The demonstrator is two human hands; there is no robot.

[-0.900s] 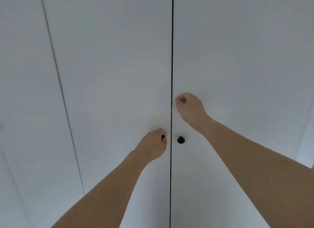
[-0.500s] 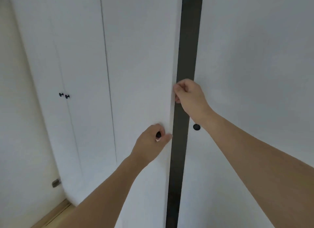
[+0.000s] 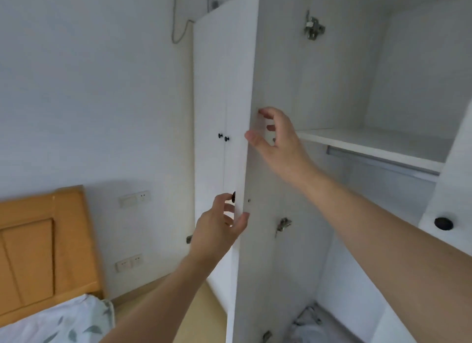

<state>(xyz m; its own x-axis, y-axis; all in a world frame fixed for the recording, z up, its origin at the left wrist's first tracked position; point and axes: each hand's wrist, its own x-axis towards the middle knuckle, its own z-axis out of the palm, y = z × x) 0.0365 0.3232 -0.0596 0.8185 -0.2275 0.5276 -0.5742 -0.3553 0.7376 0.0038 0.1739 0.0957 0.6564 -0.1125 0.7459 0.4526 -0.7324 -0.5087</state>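
A white wardrobe door (image 3: 265,253) stands swung open towards me, seen almost edge on, its inner face and hinges showing. My left hand (image 3: 214,230) holds its free edge just below the black knob (image 3: 233,197), fingers on the outer face and thumb over the inner face. My right hand (image 3: 283,143) is higher up at the same edge, its fingers spread loosely on either side of it. The right door (image 3: 459,189) with its own black knob (image 3: 444,223) is at the right edge of view.
Inside are a white shelf (image 3: 370,143), a hanging rail (image 3: 383,161) under it, and a pale bundle (image 3: 309,327) on the bottom. Left of the wardrobe are a second pair of doors (image 3: 212,100), wall sockets (image 3: 134,199), a wooden headboard (image 3: 38,253) and leaf-print bedding (image 3: 58,322).
The left door has swung from shut to wide open. My left hand has slipped from the knob to the door's edge, and my right hand's fingers have spread. The view has turned left.
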